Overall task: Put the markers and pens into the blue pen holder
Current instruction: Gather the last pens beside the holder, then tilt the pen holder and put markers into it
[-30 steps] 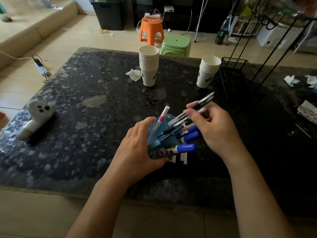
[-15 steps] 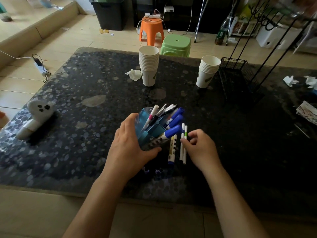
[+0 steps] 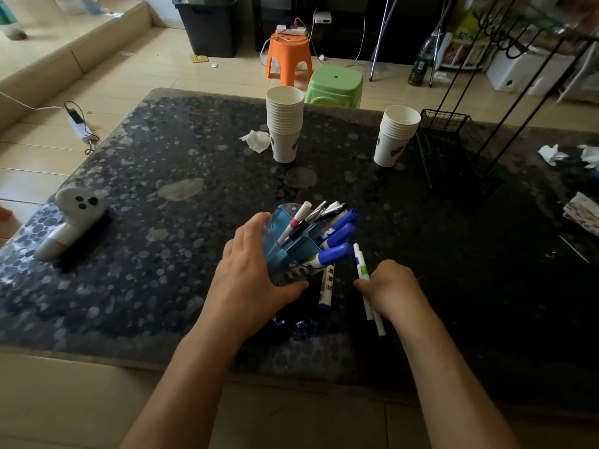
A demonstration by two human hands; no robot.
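The blue pen holder [image 3: 291, 251] stands tilted on the dark pebbled table [image 3: 162, 222], gripped from the left by my left hand [image 3: 249, 283]. Several pens and blue-capped markers [image 3: 337, 231] stick out of it toward the right. One blue-ended marker [image 3: 326, 288] lies flat on the table just right of the holder. My right hand [image 3: 389, 286] is closed around two thin white pens [image 3: 361, 265], one with a green band; their lower ends poke out below the hand.
Two stacks of paper cups [image 3: 285, 124] [image 3: 397, 134] stand at the back, a black wire rack [image 3: 453, 147] to their right. A white ghost-shaped object [image 3: 69, 222] lies at the left. Crumpled tissues [image 3: 257, 140] and papers [image 3: 583, 212] lie about.
My right hand dropped the black pens into the holder, came down to the table and closed on the two thin white pens, lifting and angling them. My left hand kept hold of the holder.
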